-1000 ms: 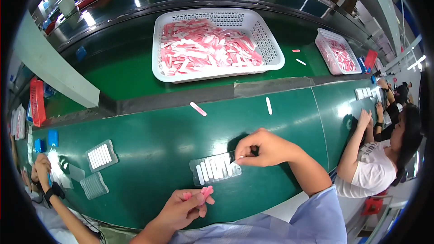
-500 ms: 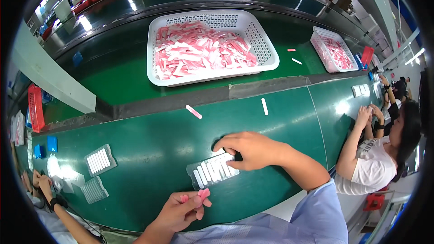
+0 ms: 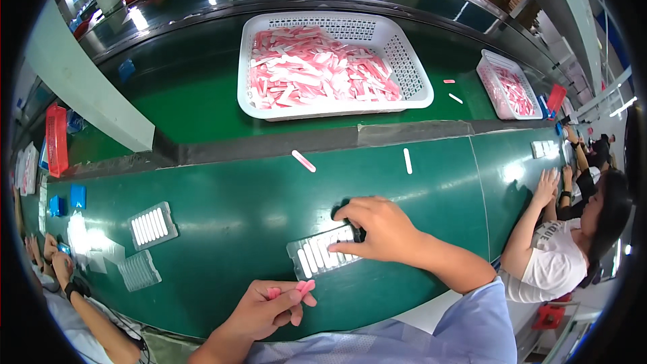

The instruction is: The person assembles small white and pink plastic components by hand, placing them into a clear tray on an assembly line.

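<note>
My left hand (image 3: 266,310), near the table's front edge, is closed on several small pink strips (image 3: 305,288) with rounded ends, like little nail files. A clear plastic tray (image 3: 292,251) lies just beyond it, with white strips (image 3: 312,256) side by side in its slots. Over the tray's right end arches my right hand (image 3: 381,229), its fingers apart: the thumb rests on the strips and the fingertips reach to the far edge. Its palm hides part of that end; no strip shows in its grasp.
A white basket (image 3: 421,98) heaped with pink and white strips stands beyond a dark ledge (image 3: 269,145). Two loose strips lie on the table (image 3: 222,243). Left are a filled tray (image 3: 170,221) and another clear tray (image 3: 140,271). Co-workers sit at both sides.
My right thumb has slid a little left over the strips in the tray. The left hand keeps its hold on the pink strips. The whole view has shifted slightly.
</note>
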`<state>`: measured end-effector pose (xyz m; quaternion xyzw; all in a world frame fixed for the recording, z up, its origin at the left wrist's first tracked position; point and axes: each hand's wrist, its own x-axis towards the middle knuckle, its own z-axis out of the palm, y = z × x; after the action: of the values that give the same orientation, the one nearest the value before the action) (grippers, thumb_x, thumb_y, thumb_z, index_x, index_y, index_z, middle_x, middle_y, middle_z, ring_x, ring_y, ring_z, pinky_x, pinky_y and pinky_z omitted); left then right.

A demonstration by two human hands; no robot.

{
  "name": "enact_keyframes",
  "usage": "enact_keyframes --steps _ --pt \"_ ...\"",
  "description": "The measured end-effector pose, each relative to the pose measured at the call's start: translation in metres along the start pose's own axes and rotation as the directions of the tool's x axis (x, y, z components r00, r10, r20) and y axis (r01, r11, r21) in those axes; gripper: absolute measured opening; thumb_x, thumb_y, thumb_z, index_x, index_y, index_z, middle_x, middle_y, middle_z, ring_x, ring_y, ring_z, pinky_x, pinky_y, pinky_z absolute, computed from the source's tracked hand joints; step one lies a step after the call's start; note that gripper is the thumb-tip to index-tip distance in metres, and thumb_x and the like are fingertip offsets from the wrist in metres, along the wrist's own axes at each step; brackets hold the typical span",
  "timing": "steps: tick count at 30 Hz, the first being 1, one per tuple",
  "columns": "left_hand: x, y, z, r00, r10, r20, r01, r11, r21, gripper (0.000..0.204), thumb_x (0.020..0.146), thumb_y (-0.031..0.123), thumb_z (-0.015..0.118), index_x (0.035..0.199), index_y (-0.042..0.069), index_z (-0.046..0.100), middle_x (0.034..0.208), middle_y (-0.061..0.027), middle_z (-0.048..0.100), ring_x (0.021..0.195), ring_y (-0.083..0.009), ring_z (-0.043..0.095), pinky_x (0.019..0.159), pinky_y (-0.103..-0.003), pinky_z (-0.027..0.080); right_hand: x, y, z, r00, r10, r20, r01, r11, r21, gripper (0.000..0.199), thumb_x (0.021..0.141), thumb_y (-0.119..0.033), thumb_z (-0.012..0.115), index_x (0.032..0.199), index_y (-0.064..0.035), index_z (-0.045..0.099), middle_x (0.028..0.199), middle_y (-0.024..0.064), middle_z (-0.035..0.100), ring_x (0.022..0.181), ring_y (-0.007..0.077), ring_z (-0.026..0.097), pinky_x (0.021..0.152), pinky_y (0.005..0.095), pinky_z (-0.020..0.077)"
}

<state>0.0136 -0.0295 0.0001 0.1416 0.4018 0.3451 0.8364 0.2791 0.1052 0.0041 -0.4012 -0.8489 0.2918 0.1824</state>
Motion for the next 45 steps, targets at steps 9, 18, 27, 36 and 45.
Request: enact_keyframes --steps 9,18,27,36,45 --pt "-0.006 0.0 -0.008 1.0 0.023 0.003 -0.023 0.999 0.033 0.026 0.106 0.013 0.062 0.103 -0.01 0.073 0.07 -0.0136 0.067 0.05 -0.0086 0.051 0.043 -0.021 0.025 0.032 0.001 -0.024 0.895 0.107 0.434 -0.068 0.992 -0.104 0.04 0.08 -0.04 0.086 0.091 -0.0085 0.063 0.072 0.0059 0.063 0.07 0.0275 0.066 0.059 0.0415 0.0474" --pt "-0.017 -0.003 -0.025 0.994 0.104 -0.035 -0.104 0.995 0.004 0.028 0.106 0.015 0.062 0.103 -0.01 0.072 0.069 -0.0112 0.066 0.051 -0.0076 0.05 0.044 -0.021 0.026 0.006 -0.02 0.001 0.903 -0.403 0.151 0.416 0.907 -0.069 0.038 0.084 -0.039 0.08 0.109 -0.0116 0.074 0.106 0.0049 0.06 0.103 0.0252 0.058 0.087 0.0421 0.0434" --pt "-0.016 0.0 -0.031 0.994 0.112 -0.01 -0.112 0.994 0.0 0.027 0.107 0.015 0.061 0.103 -0.01 0.073 0.068 -0.0111 0.066 0.048 -0.0055 0.044 0.044 -0.02 0.025 -0.011 -0.009 0.014 0.859 -0.497 0.123 0.504 0.862 -0.042 0.047 0.082 -0.045 0.079 0.116 -0.0131 0.074 0.129 0.0091 0.061 0.113 0.028 0.058 0.094 0.0417 0.0433" --pt "-0.016 0.001 -0.031 0.992 0.124 -0.01 -0.124 0.992 -0.012 0.029 0.106 0.016 0.063 0.101 -0.01 0.072 0.067 -0.012 0.065 0.049 -0.0077 0.049 0.045 -0.021 0.027 0.008 -0.015 0.002 0.886 -0.397 0.24 0.443 0.878 -0.184 0.065 0.083 -0.061 0.074 0.134 -0.0204 0.07 0.153 0.0135 0.051 0.133 0.0322 0.05 0.099 0.049 0.0368" --pt "-0.03 -0.003 -0.039 0.974 0.201 -0.105 -0.207 0.977 -0.044 0.025 0.106 0.012 0.061 0.119 -0.006 0.073 0.086 -0.0111 0.072 0.059 -0.0084 0.056 0.047 -0.022 0.032 -0.014 -0.019 0.003 0.96 -0.161 0.228 0.211 0.953 -0.215 0.078 0.074 -0.047 0.086 0.139 -0.0109 0.062 0.124 0.0094 0.063 0.114 0.0313 0.056 0.098 0.0467 0.0384"
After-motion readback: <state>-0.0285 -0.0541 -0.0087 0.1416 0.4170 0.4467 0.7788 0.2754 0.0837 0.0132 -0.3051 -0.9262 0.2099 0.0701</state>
